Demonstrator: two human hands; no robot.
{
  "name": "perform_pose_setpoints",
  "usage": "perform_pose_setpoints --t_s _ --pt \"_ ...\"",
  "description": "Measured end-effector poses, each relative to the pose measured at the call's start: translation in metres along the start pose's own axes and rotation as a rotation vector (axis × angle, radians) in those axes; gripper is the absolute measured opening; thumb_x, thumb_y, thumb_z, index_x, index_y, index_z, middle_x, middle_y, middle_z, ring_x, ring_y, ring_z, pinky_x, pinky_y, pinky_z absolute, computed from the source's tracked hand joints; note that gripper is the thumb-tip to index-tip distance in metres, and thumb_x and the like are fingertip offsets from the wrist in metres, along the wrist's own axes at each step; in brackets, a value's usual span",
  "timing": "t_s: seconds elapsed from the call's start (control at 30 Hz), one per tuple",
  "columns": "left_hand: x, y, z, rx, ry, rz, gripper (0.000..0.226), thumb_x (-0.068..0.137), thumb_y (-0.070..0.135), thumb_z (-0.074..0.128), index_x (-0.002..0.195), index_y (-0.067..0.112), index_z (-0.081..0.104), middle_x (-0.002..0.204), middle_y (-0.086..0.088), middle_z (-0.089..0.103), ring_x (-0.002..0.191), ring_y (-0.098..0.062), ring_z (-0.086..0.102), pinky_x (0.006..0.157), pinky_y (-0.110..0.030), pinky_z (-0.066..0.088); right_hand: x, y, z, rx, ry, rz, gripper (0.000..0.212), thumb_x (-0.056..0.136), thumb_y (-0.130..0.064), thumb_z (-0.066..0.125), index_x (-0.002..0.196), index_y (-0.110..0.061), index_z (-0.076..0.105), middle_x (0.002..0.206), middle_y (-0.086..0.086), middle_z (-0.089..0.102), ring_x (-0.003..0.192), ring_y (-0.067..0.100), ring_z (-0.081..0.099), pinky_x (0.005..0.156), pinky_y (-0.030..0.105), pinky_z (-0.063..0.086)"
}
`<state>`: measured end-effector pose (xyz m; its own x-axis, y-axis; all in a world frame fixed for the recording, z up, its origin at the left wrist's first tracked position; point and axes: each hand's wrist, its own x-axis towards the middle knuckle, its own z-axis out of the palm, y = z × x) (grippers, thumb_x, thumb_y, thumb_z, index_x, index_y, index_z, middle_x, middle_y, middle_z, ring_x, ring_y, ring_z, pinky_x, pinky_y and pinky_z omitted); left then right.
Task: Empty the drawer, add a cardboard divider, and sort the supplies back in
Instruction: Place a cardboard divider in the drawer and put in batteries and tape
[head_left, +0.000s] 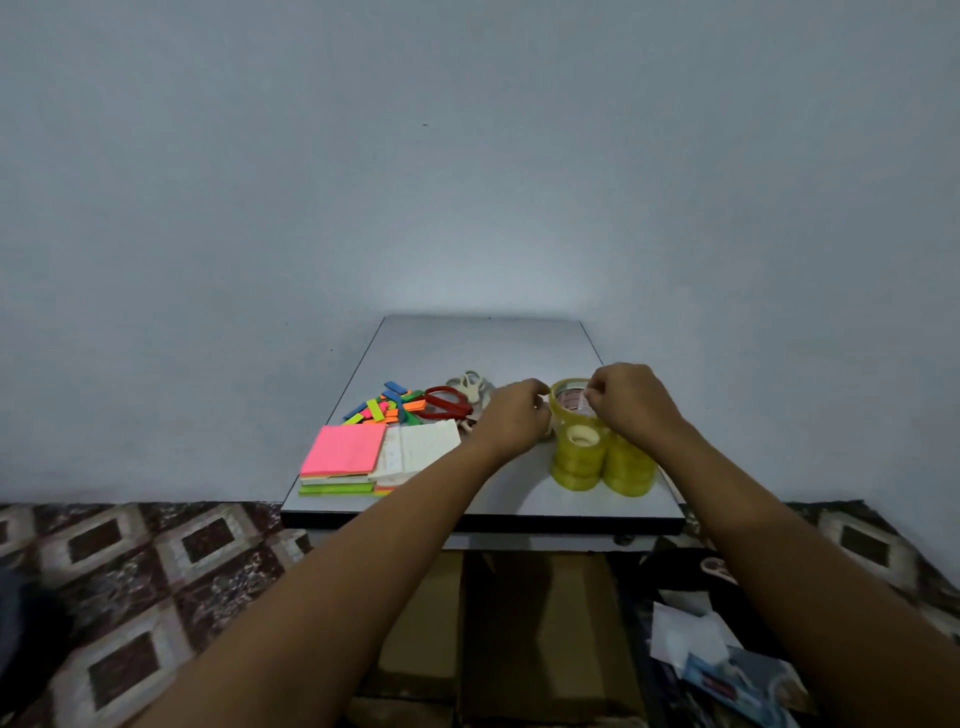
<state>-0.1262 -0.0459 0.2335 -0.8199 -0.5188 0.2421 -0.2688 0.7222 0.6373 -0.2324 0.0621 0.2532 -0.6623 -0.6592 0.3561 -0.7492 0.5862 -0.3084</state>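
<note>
Several yellowish tape rolls (579, 457) stand stacked in two columns on the small white table (483, 343). Another tape roll (569, 397) sits on top, and both hands hold it: my left hand (511, 415) pinches its left rim, my right hand (631, 402) grips its right rim. Left of the hands lie red scissors (444, 402), pale scissors (470, 384), a scatter of small coloured strips (384, 405), a pink sticky-note pad (343, 449) on a stack of pads, and white sheets (423, 447). Brown cardboard (519, 623) lies below the table's front edge.
A plain wall stands right behind the table. A patterned floor covering (130, 571) spreads on both sides. Loose papers and a printed packet (727, 670) lie on the floor at the lower right. The far half of the tabletop is bare.
</note>
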Motion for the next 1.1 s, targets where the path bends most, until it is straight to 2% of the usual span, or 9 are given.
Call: perform_pose_setpoints --t_s 0.13,0.23,0.27,0.43,0.53,0.7,0.8,0.9,1.1 --pt "0.012 0.005 0.005 -0.213 0.014 -0.205 0.034 0.093 0.007 0.042 0.122 0.004 0.059 0.126 -0.013 0.058 0.102 -0.023 0.06 0.078 -0.028 0.049 0.011 0.021 0.005 0.024 0.01 0.137 0.027 0.09 -0.023 0.054 0.099 -0.002 0.069 0.097 0.017 0.068 0.089 0.031 0.063 0.066 0.031 0.047" --pt "0.02 0.005 0.009 -0.348 -0.013 -0.33 0.023 0.086 -0.003 0.043 0.083 0.001 0.065 0.099 -0.024 0.064 0.09 -0.033 0.063 0.081 -0.041 0.052 0.018 0.032 0.01 0.08 -0.071 0.245 0.028 0.09 -0.026 0.054 0.086 0.001 0.062 0.088 0.017 0.063 0.085 0.032 0.061 0.06 0.027 0.039" --pt "0.022 0.005 0.011 -0.376 -0.043 -0.362 0.023 0.083 -0.006 0.042 0.077 0.001 0.063 0.091 -0.026 0.063 0.083 -0.034 0.062 0.075 -0.042 0.052 0.02 0.033 0.011 0.099 -0.093 0.271 0.027 0.09 -0.025 0.054 0.076 -0.002 0.056 0.084 0.015 0.059 0.081 0.032 0.058 0.056 0.026 0.037" --pt "0.023 0.011 0.012 -0.448 -0.101 -0.427 0.031 0.079 -0.013 0.04 0.095 -0.009 0.066 0.061 -0.012 0.05 0.046 -0.021 0.042 0.043 -0.023 0.035 0.029 0.032 0.012 0.129 -0.131 0.353 0.033 0.088 -0.013 0.057 0.062 -0.011 0.038 0.075 0.01 0.051 0.075 0.026 0.052 0.045 0.023 0.029" --pt "0.027 0.009 0.014 -0.476 -0.096 -0.447 0.029 0.08 -0.012 0.04 0.095 -0.009 0.066 0.066 -0.015 0.053 0.054 -0.024 0.047 0.052 -0.028 0.041 0.029 0.031 0.016 0.154 -0.139 0.394 0.031 0.087 -0.007 0.056 0.062 -0.011 0.037 0.068 0.007 0.046 0.078 0.026 0.051 0.045 0.023 0.027" --pt "0.037 0.009 0.011 -0.551 -0.015 -0.445 0.024 0.084 -0.01 0.043 0.074 0.001 0.062 0.083 -0.022 0.061 0.075 -0.03 0.058 0.076 -0.051 0.054 0.027 0.028 0.019 0.229 -0.06 0.403 0.033 0.086 -0.006 0.056 0.062 -0.013 0.035 0.08 0.013 0.055 0.091 0.034 0.061 0.049 0.024 0.032" --pt "0.039 0.012 0.002 -0.603 0.077 -0.415 0.023 0.085 -0.007 0.047 0.093 -0.003 0.068 0.1 -0.022 0.068 0.085 -0.031 0.062 0.079 -0.042 0.053 0.03 0.023 0.012 0.34 -0.016 0.417 0.011 0.083 -0.009 0.057 0.074 -0.003 0.053 0.092 0.02 0.066 0.085 0.035 0.065 0.06 0.027 0.044" --pt "0.037 0.014 -0.006 -0.579 0.208 -0.366 0.028 0.085 0.001 0.054 0.108 0.004 0.069 0.111 -0.012 0.068 0.098 -0.027 0.062 0.09 -0.036 0.051 0.034 0.013 0.003 0.381 0.046 0.374 0.017 0.081 -0.012 0.056 0.086 0.002 0.064 0.086 0.019 0.067 0.078 0.032 0.064 0.054 0.024 0.041" --pt "0.021 0.009 -0.02 -0.777 0.408 -0.396 0.022 0.085 0.003 0.054 0.096 0.008 0.072 0.102 -0.016 0.07 0.096 -0.033 0.064 0.071 -0.03 0.048 0.025 -0.019 -0.009 0.377 0.114 0.314 0.02 0.079 -0.014 0.052 0.082 -0.001 0.066 0.077 0.012 0.066 0.072 0.027 0.062 0.047 0.023 0.036"
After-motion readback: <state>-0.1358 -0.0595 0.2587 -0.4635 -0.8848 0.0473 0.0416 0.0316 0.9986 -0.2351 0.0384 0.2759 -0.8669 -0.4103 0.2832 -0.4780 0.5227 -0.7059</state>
